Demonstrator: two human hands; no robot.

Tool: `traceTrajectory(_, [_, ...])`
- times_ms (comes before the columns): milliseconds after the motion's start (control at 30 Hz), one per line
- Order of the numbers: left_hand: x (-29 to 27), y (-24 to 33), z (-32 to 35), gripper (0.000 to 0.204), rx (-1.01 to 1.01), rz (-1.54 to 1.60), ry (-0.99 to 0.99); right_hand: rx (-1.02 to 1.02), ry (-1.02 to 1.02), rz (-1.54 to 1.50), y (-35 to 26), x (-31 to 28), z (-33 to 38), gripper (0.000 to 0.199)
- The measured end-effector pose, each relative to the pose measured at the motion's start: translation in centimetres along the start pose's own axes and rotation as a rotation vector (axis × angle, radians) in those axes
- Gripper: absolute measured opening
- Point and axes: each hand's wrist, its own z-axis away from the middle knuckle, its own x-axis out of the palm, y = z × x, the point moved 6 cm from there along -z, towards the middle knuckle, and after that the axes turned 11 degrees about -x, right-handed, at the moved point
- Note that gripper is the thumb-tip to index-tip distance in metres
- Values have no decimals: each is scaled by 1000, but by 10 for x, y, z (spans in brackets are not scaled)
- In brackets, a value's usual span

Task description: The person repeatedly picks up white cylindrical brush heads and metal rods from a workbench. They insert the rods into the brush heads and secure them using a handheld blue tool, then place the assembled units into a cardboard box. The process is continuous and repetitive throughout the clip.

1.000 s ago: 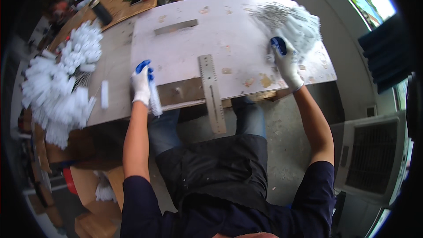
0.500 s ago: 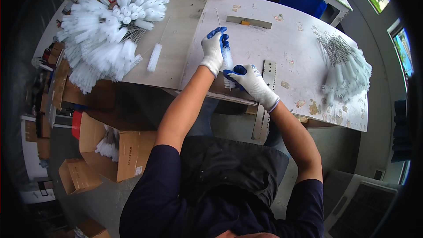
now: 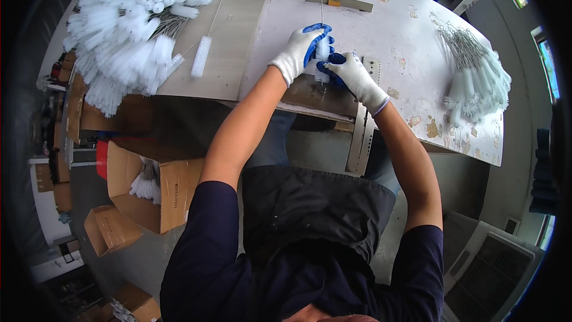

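Two surfaces are being seen side by side: a white worn tabletop (image 3: 411, 42), chipped and stained along its near edge, and a paler wooden board (image 3: 232, 53) adjoining it on the person's left; the board is being crowded at its far left by a large heap of white bottle brushes (image 3: 128, 36), and a smaller bundle of white brushes with wire stems (image 3: 476, 80) is lying near the right end of the tabletop; several open cardboard boxes (image 3: 146, 188) are standing on the floor below the board (one is showing more white brushes inside); a perforated metal ruler (image 3: 363, 125) is hanging over the tabletop's near edge, just beside the right wrist; a single loose brush (image 3: 201, 56) is lying apart on the board; a flat grey bar (image 3: 339, 2) is resting at the far side of the tabletop. One white brush with a thin wire stem (image 3: 322, 53) is being held upright-looking between both gloved hands at the middle of the tabletop, its wire pointing away from the person; the left hand (image 3: 301, 50) is being closed around its bristles from the left, and the right hand (image 3: 351, 74) is being closed narrowly on its lower end, the two hands nearly touching.
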Motion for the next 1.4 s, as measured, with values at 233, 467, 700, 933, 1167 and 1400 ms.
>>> traceTrajectory(233, [5,-7,-4,32,1,35,-42,-30,-22,158,-6,-5,-2,50])
traceTrajectory(467, [12,-7,6,30,-12,12,30,-121,-60,276,-5,-4,5,47])
traceTrajectory(700, [6,-9,10,29,2,-34,32,-697,165,667,-38,-19,57,36])
traceTrajectory(933, [1,-19,-6,27,-6,43,-19,-1004,-298,1018,-54,7,65,63])
traceTrajectory(1167, [9,-7,-3,25,-19,-182,176,-1095,-428,1157,-44,16,41,40])
traceTrajectory(1400, [-10,-20,-23,25,-26,-266,190,-1180,-468,1162,-54,15,42,36])
